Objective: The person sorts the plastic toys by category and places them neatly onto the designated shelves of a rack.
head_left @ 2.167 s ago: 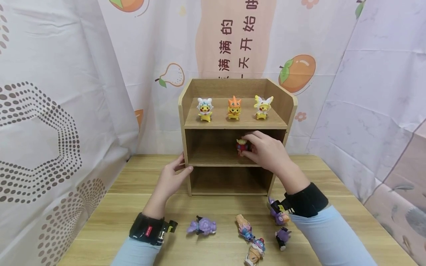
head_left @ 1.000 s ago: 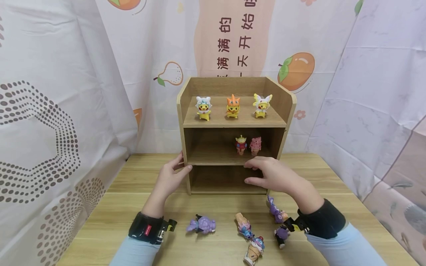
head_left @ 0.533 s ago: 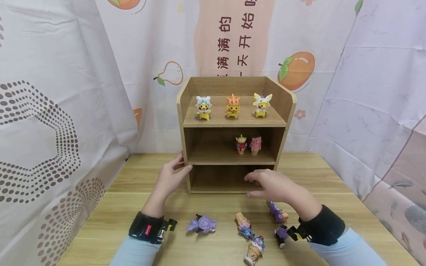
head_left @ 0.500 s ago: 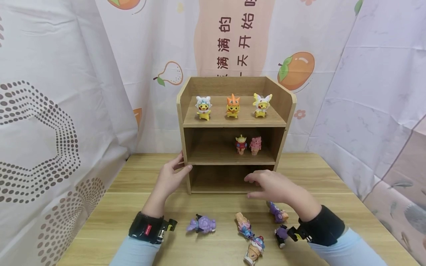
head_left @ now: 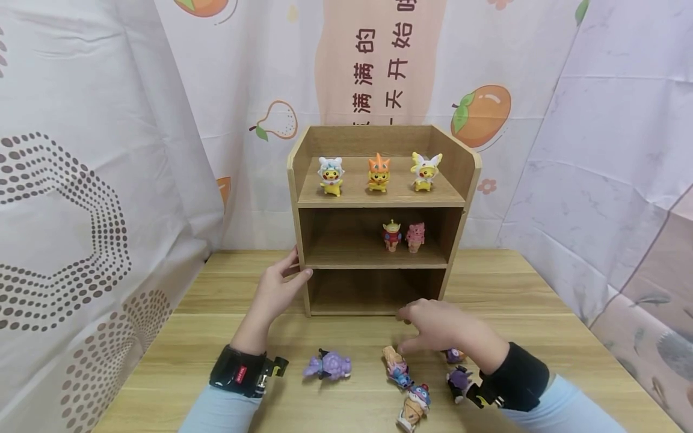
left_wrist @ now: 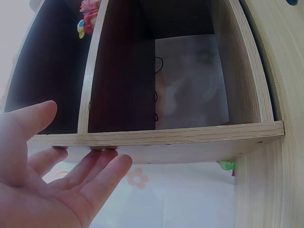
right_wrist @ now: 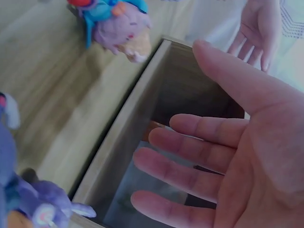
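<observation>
My left hand (head_left: 276, 291) rests with extended fingers on the left side panel of a wooden shelf unit (head_left: 373, 266); the left wrist view shows those fingertips touching the panel, thumb apart. Holding nothing, my right hand (head_left: 444, 325) hovers over the table before the shelf's lower right. Its thumb is near an ice-cream-cone figurine (head_left: 394, 361) with a blue-and-pink top. A purple figurine (head_left: 453, 356) lies partly hidden beneath this hand. In the right wrist view, the fingers (right_wrist: 185, 175) are spread, with a purple figurine (right_wrist: 45, 202) at lower left.
Three yellow figurines (head_left: 378, 177) in costume hats stand on the top shelf. A red-and-green figurine (head_left: 392, 236) and a pink one (head_left: 415, 237) stand on the middle shelf. A lavender figurine (head_left: 329, 365), another cone figurine (head_left: 414, 410) and a purple-black figurine (head_left: 459, 382) lie on the table.
My right hand has let go of the red-and-green figurine, left it standing beside the pink one, and moved down and out toward the table. The left hand stays at the shelf's side.
</observation>
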`<state>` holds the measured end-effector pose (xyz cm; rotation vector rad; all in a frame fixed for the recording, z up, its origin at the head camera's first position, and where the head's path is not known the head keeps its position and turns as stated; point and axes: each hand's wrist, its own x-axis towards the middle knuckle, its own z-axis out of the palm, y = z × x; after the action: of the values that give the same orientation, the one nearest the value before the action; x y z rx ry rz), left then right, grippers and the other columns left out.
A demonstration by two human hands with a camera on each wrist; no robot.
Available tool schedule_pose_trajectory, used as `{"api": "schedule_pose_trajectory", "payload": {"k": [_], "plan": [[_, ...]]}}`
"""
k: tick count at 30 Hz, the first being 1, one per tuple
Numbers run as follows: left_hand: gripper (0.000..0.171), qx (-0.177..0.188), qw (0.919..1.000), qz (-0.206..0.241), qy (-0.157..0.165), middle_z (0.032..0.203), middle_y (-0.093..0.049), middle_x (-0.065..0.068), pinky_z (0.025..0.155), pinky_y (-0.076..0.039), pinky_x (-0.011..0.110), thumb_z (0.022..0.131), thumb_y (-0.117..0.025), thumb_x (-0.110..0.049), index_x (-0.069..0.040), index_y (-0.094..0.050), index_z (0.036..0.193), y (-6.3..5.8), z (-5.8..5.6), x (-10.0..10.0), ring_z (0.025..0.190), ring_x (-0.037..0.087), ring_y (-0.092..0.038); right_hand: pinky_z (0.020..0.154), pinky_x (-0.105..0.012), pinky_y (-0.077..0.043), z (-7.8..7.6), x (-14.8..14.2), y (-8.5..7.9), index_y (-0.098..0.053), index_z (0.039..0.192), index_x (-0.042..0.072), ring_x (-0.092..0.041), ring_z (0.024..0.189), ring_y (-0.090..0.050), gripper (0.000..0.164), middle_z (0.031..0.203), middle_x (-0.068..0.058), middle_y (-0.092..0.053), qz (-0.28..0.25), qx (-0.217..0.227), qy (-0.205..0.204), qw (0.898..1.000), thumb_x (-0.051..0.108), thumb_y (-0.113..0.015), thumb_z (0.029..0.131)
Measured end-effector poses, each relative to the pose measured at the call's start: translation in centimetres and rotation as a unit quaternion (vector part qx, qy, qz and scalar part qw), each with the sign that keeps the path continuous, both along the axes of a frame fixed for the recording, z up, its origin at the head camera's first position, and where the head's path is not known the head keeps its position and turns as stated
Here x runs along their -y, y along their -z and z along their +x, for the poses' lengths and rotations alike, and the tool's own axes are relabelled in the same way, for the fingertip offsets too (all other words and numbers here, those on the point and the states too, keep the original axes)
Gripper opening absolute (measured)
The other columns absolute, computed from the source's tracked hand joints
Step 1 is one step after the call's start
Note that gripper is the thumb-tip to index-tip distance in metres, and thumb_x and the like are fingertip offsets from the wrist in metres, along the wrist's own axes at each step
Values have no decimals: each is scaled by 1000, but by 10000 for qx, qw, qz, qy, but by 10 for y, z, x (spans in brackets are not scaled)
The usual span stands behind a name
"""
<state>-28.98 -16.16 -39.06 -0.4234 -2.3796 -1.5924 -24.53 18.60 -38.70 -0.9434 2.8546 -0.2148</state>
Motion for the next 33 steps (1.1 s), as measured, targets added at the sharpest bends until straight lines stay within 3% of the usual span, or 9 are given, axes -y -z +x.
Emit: {"api": "schedule_pose_trajectory", "payload": {"k": [6, 11, 16, 21, 33], "plan": [[66, 42, 10000, -25, -19, 147, -54, 19, 91, -57, 45, 97, -72, -24, -7, -43, 154, -1, 1, 0, 125, 37, -59, 69, -39, -56, 5, 6, 7, -72, 122, 6, -14, 82, -66, 64, 99, -2, -72, 180, 252, -34, 9995, 52, -84, 79], [66, 44, 10000, -6, 5, 146, -53, 21, 92, -57, 46, 97, -72, -24, -6, -43, 154, -1, 1, 0, 125, 38, -59, 56, -32, -47, 9, 10, 17, -74, 110, 10, -7, 63, -51, 58, 77, 8, -62, 470, 285, -36, 9985, 55, -84, 76], [67, 107, 9999, -14, 5, 147, -53, 21, 92, -56, 46, 98, -72, -25, -6, -42, 155, -1, 1, 0, 126, 38, -58, 55, -30, -41, 13, 13, 24, -72, 95, 12, -6, 60, -44, 53, 73, 11, -55, 757, 348, 119, 9965, 59, -84, 74], [68, 80, 10000, -5, -7, 147, -53, 21, 92, -56, 46, 97, -72, -25, -6, -42, 155, 0, 1, 0, 126, 38, -58, 51, -29, -24, 16, 16, 30, -54, 71, 21, -7, 56, -34, 51, 63, 10, -38, 798, 362, 240, 9959, 62, -84, 71], [67, 156, 9999, 4, -11, 146, -54, 20, 92, -56, 45, 97, -71, -24, -7, -42, 155, -1, 2, 0, 126, 36, -59, 49, -27, -27, 15, 20, 40, -51, 68, 22, -6, 58, -38, 45, 65, 12, -44, 673, 513, -43, 9964, 51, -85, 75]]}}
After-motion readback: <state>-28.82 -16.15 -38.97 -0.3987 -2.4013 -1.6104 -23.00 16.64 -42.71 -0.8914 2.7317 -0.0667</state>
